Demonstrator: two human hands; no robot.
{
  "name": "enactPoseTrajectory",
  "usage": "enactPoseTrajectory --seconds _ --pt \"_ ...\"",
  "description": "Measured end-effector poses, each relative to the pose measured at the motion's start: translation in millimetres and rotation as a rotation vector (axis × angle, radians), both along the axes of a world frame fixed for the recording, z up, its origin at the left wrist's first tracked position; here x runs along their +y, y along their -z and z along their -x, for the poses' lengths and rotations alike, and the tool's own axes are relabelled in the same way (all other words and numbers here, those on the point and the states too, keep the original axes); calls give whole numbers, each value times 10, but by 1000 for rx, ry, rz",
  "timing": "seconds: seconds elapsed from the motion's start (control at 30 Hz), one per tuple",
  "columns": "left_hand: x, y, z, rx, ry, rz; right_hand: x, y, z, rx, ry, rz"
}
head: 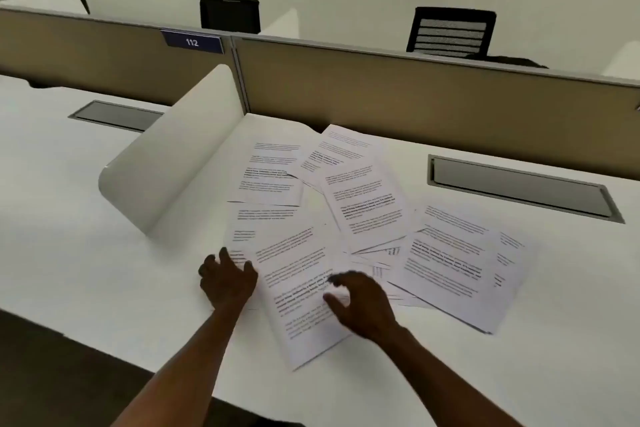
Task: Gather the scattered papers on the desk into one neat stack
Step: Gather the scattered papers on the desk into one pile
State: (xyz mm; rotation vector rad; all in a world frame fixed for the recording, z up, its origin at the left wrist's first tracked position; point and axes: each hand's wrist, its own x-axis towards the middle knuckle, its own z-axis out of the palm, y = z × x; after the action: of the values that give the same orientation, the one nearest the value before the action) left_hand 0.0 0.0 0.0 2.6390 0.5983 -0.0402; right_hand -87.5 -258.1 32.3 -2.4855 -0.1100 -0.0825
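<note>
The papers [363,218] lie fanned and overlapping across the white desk [69,218], between a curved white divider [173,163] on the left and a grey hatch [519,187] on the right, with the tan partition [415,97] behind them. The nearest sheet [298,291] sits tilted, its near corner pointing toward the desk's front edge. The left hand [227,279] rests at that sheet's left edge, fingers spread apart and lying flat on the paper. The right hand [360,302] is over the same sheet's right side, fingers apart and curled, thumb out to the left; it is blurred, so I cannot tell whether the fingertips touch the paper. A blue plate [192,42] on the partition reads 112.
</note>
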Motion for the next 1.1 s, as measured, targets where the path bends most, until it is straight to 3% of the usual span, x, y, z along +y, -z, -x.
enactPoseTrajectory --seconds 0.13,0.27,0.4,0.57,0.67,0.87,0.97,1.1 --pt "163 41 27 92 -71 -16 411 249 245 194 -220 173" --pt "19 -52 -94 81 -122 140 521 409 235 289 -226 339" --pt "-78 -82 -176 76 -213 280 538 463 231 302 -186 362" --pt "4 -151 -374 97 -346 647 553 467 256 314 -160 368" --pt "79 -182 -403 118 -285 866 607 433 311 292 -127 360" --pt "200 -82 -292 95 -188 1122 753 386 291 347 -156 404" --pt "250 11 -225 94 -180 1142 762 334 282 272 -126 418" --pt "355 70 -172 68 -174 1033 701 258 226 98 -66 396"
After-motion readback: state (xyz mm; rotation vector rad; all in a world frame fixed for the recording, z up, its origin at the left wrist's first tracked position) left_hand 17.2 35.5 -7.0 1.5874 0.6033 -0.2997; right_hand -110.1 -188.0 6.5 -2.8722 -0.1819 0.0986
